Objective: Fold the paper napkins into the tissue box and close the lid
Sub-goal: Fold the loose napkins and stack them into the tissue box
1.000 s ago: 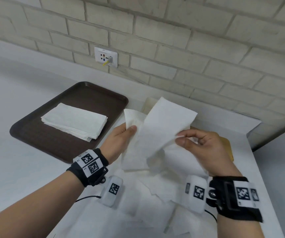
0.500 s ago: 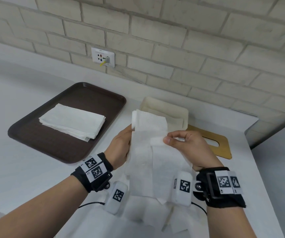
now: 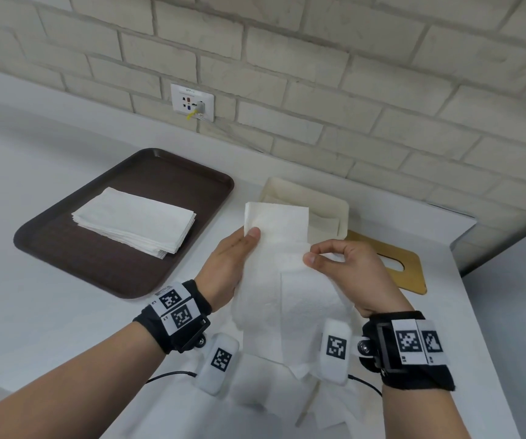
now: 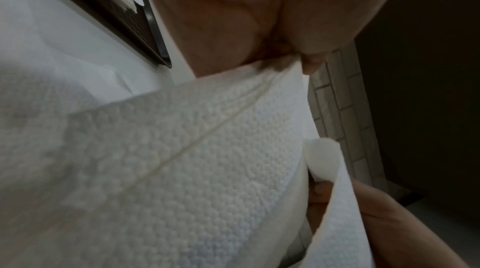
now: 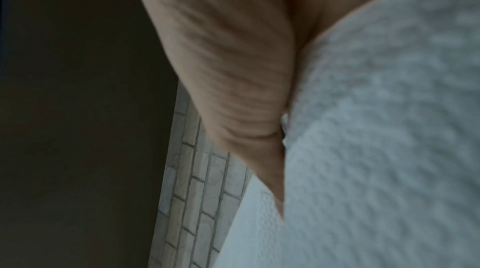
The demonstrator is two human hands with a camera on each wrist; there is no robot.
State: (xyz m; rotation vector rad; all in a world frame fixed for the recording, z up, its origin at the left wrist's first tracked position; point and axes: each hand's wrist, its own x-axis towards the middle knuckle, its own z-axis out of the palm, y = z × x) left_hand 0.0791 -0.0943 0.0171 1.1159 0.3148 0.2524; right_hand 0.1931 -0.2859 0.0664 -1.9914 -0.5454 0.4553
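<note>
Both hands hold a white paper napkin (image 3: 279, 274) upright in front of me, folded lengthwise into a narrow strip. My left hand (image 3: 234, 264) grips its left edge, thumb on the front. My right hand (image 3: 347, 267) pinches the right edge between thumb and forefinger. The napkin's embossed surface (image 4: 194, 159) fills the left wrist view, and the napkin (image 5: 376, 128) also covers much of the right wrist view. Behind it stands the open cream tissue box (image 3: 331, 201) with folded napkins inside. Its wooden lid (image 3: 410, 274) with an oval slot lies flat to the right.
A brown tray (image 3: 65, 248) at the left carries a stack of flat napkins (image 3: 135, 224). Loose napkins (image 3: 271, 403) lie on the white counter near my wrists. A brick wall with a socket (image 3: 192, 101) runs behind. The counter's edge drops off at the right.
The napkin went from a wide open sheet to a narrow folded strip. My right hand moved left toward the left hand, and both hands sank a little.
</note>
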